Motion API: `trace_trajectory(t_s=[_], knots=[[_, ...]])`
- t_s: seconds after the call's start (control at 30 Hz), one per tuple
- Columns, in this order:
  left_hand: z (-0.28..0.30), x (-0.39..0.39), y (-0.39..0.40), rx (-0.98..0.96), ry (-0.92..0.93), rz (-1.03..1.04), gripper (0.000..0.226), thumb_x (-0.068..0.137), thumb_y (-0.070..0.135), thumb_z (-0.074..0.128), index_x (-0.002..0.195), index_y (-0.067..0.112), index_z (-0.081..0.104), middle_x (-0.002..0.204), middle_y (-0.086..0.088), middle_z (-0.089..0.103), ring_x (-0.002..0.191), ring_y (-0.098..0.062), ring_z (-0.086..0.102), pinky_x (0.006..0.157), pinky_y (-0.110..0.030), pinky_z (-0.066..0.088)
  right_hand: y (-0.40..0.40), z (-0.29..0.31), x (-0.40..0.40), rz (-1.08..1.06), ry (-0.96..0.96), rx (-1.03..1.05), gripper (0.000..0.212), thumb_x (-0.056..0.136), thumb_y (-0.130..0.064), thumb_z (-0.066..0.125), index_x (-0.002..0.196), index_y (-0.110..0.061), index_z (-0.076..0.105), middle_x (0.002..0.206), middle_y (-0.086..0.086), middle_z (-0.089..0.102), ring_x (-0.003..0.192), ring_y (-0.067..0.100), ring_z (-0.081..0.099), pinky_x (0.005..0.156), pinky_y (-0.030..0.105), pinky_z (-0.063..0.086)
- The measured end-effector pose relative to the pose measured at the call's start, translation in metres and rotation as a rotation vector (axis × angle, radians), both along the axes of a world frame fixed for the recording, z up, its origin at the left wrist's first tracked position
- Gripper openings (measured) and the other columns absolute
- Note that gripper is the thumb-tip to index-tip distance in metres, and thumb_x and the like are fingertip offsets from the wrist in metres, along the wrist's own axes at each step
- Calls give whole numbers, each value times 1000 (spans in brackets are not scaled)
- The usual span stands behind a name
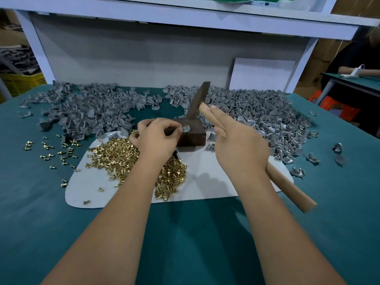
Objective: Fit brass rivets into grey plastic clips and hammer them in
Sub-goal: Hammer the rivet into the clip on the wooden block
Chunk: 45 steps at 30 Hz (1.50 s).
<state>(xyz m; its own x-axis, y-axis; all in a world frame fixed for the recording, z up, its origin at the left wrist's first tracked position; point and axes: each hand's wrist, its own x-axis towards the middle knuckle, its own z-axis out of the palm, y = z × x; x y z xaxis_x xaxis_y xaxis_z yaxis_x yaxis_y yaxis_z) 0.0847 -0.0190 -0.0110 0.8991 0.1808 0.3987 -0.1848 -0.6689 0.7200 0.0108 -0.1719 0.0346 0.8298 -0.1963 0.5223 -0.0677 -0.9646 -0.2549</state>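
On top of the dark, worn metal block [190, 133] in the middle of the bench sits one small grey plastic clip [186, 129] with a brass rivet [184, 126] poking up out of it. The left hand [159, 138] has its fingers curled and is pinching that clip at the edge to steady it on the block. The right hand [239, 148] grips the pale, smooth wooden handle of a hammer [202, 109], two fingers stretched straight out along the shaft, with the dark wedge-shaped steel head tilted up just above and behind the block.

The block rests on a flat white sheet with rounded corners [207, 182], which lies on the teal cloth-like tabletop [195, 243]. A shiny heap of loose brass rivets [123, 155] (short cylinders with flat heads) is piled on the sheet under the left wrist, and a scatter of strays [53, 150] has rolled off onto the teal surface to the left. Behind everything, two big matte mounds of grey clips [257, 112] curve around the block, curved shell-like pieces all jumbled up; a few on the right side seem to have brass bits in them, hard to tell for most.

At the back there's a white-framed shelf [185, 19] and a plain white board [262, 74] leaning against it. No readable labels or writing that I can make out.
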Motion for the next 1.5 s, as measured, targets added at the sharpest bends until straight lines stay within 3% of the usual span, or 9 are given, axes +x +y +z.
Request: trace_trajectory(t_s=[0.13,0.37,0.43,0.6,0.7,0.8,0.9,1.03,1.5], knots=[[-1,1,0,-31,-29,-8,10,86,42,68,77,44,64,92,27,58,124,-14,31,104,-51,16,1,1,-3,-5,-21,-26,49,99,-35,41,138,-60,25,70,-5,45,55,18,41,45,24,26],[-6,6,-3,-49,-93,67,3,83,39,74,81,37,75,79,32,55,127,-11,33,102,-44,9,9,-2,-1,-39,-60,-100,57,97,-30,45,138,-61,20,60,-9,26,44,10,23,42,21,15],[-7,6,-4,-47,-98,63,2,83,39,74,81,38,75,75,38,50,128,-9,33,100,-40,7,10,-5,-2,-19,-17,-133,62,97,-27,46,138,-60,14,62,-6,38,45,11,24,42,22,16],[-8,9,-3,14,-72,91,6,84,42,72,85,38,76,99,27,66,130,-7,33,108,-49,11,18,-3,-6,-35,-73,-129,65,91,-23,57,140,-55,28,69,-1,47,44,13,19,43,20,13],[-7,9,-3,23,-70,93,8,85,44,69,87,39,75,99,27,67,130,-7,33,106,-47,10,20,-7,-6,-14,-22,-187,69,92,-23,56,139,-58,20,74,-2,53,48,14,22,44,22,10],[-8,11,-4,8,-87,103,9,84,42,71,88,35,76,91,29,62,131,-6,32,104,-41,7,25,-2,-9,-44,-63,-166,68,86,-19,64,139,-51,36,66,-2,41,45,15,21,44,19,7],[-9,10,-3,-3,-99,89,7,85,38,71,87,35,76,83,34,55,131,-9,33,104,-43,10,22,-8,-7,-22,-19,-203,71,91,-21,56,141,-57,21,72,-1,48,46,13,17,43,22,9],[-9,10,-4,-27,-115,98,7,84,37,73,88,33,77,85,29,57,132,-8,35,107,-46,12,26,-1,-11,-70,-60,-175,70,85,-19,64,139,-51,35,65,-1,43,45,14,18,44,19,7],[-11,13,-3,-12,-82,114,8,84,41,72,88,35,76,104,22,67,132,-6,33,105,-41,6,26,-5,-12,-75,-57,-208,70,85,-17,65,140,-49,36,66,-1,48,47,17,28,45,21,5]])
